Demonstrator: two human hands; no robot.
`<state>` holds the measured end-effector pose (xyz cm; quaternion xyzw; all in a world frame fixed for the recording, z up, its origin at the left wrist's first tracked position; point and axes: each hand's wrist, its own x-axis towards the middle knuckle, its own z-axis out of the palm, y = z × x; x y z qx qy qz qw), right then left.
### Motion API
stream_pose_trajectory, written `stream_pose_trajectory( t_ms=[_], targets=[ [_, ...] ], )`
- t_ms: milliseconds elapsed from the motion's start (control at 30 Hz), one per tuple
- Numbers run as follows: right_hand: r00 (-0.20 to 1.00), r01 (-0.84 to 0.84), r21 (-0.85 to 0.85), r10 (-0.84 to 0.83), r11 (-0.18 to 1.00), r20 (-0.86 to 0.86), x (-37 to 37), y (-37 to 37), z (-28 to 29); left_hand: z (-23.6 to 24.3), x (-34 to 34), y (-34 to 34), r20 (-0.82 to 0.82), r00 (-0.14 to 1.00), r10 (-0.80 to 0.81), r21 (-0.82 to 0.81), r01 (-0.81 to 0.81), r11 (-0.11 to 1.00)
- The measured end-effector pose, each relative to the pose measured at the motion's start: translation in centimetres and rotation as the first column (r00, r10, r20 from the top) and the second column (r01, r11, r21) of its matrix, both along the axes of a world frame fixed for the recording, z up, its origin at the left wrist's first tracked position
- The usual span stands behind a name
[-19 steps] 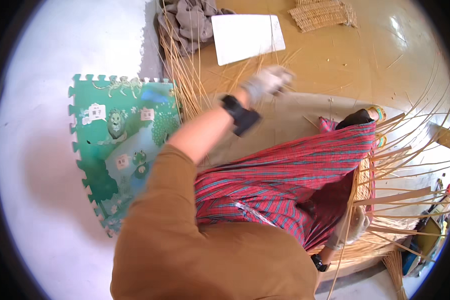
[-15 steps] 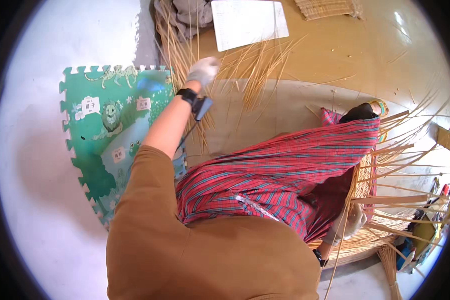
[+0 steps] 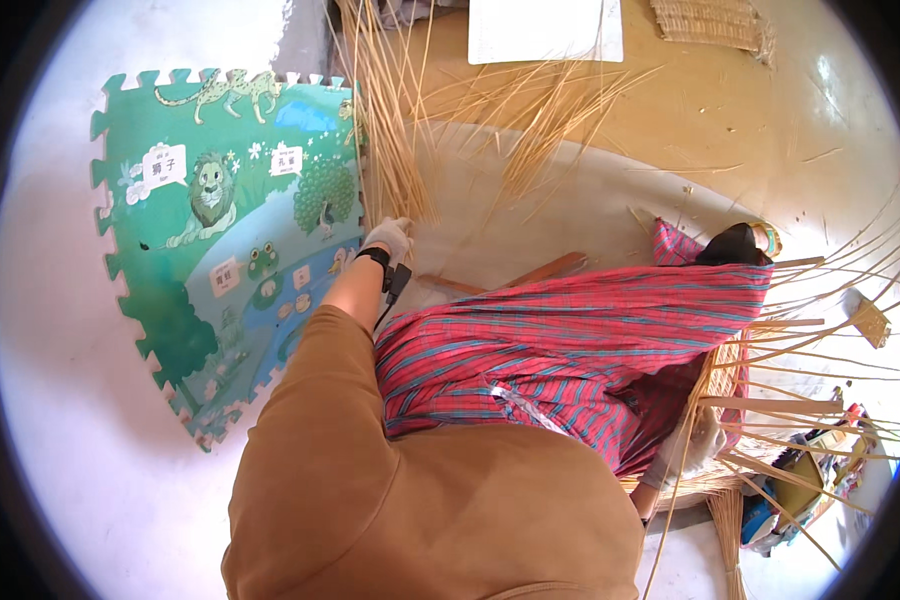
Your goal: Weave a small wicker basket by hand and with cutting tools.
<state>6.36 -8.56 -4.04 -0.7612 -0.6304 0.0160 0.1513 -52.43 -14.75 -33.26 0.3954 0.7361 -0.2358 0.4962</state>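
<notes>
Lowered from beside the white sheet (image 3: 545,30) 0.6 seconds earlier, a gloved left hand (image 3: 390,236) reaches the loose canes' (image 3: 392,150) near ends; the gloved right hand (image 3: 703,441) stays at the woven piece (image 3: 728,368) beside the lap. Neither hand's grip is discernible.

A tan woven piece (image 3: 727,368) is lying toward three o'clock, long unwoven strips (image 3: 785,406) fanning outward from its edge. Between eleven and twelve o'clock, a loose bundle of thin straw-coloured canes (image 3: 395,155) is stretching lengthwise, its ends spreading.
</notes>
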Motion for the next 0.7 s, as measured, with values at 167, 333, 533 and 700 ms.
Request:
stream_pose_trajectory(
  t_ms=[167, 333, 533, 700],
  targets=[
    [0.987, 0.12, -0.129, -0.105, 0.984, 0.118, -2.6, 1.2, 2.1, -5.5, -0.2, 1.4, 0.135, 0.887, -0.441, -0.215, 0.461, 0.861],
    [0.987, 0.114, -0.093, -0.101, 0.989, 0.127, -1.5, 0.5, 2.5, -5.9, 1.2, 0.2, 0.023, 0.941, 0.338, 0.117, -0.338, 0.934],
    [0.994, 0.074, -0.025, -0.072, 0.997, 0.084, -1.1, 1.7, 0.4, 1.2, -2.6, 2.5, 0.278, 0.611, 0.741, 0.433, -0.769, 0.471],
    [0.999, 0.04, 0.092, -0.041, 0.995, 0.008, 0.2, 1.9, 1.1, 7.3, 0.3, 12.8, 0.84, 0.343, 0.42, 0.051, -0.821, 0.569]
  ],
)
